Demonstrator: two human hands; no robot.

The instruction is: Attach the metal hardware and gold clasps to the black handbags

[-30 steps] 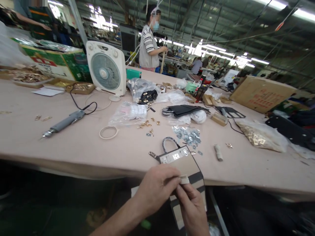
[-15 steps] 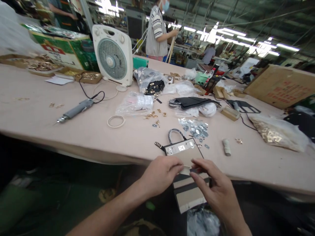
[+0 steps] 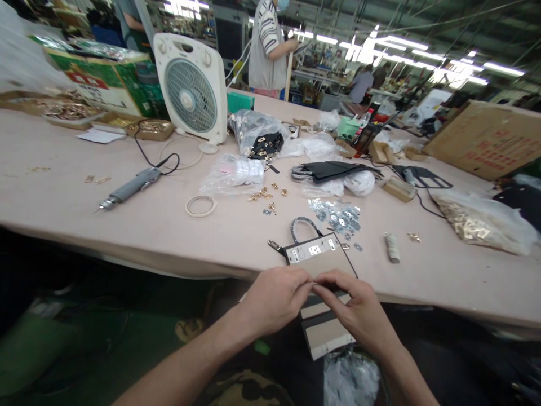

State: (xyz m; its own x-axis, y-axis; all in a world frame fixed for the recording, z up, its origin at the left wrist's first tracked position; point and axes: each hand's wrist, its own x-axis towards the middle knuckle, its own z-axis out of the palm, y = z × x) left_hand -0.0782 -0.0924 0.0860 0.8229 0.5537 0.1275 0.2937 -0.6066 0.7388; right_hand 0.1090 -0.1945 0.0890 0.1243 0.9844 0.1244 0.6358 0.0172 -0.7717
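My left hand (image 3: 276, 296) and my right hand (image 3: 353, 301) meet fingertip to fingertip above the work. Both pinch a small pale strip (image 3: 313, 283), mostly hidden by the fingers. Under them lies a flat handbag piece (image 3: 327, 260) with dark edges and beige backing, reaching over the table's front edge. Metal plates sit along its top. A wrapped curved handle (image 3: 305, 221) stands up from its far side, and a dark tab with a metal ring (image 3: 276, 247) sticks out at the left. Clear plastic wrapping (image 3: 350, 378) hangs below it.
On the table (image 3: 236, 242) are a grey electric screwdriver (image 3: 131, 188), a tape roll (image 3: 200, 206), loose metal plates (image 3: 338, 217), gold fittings (image 3: 262, 193) and a thread spool (image 3: 392, 248). Behind stand a white fan (image 3: 190, 90), a cardboard box (image 3: 486, 138) and a person (image 3: 267, 56).
My right hand has moved left and closed its fingertips against my left hand's, at the pale strip. Before, its thumb and fingers were apart. The view has shifted slightly.
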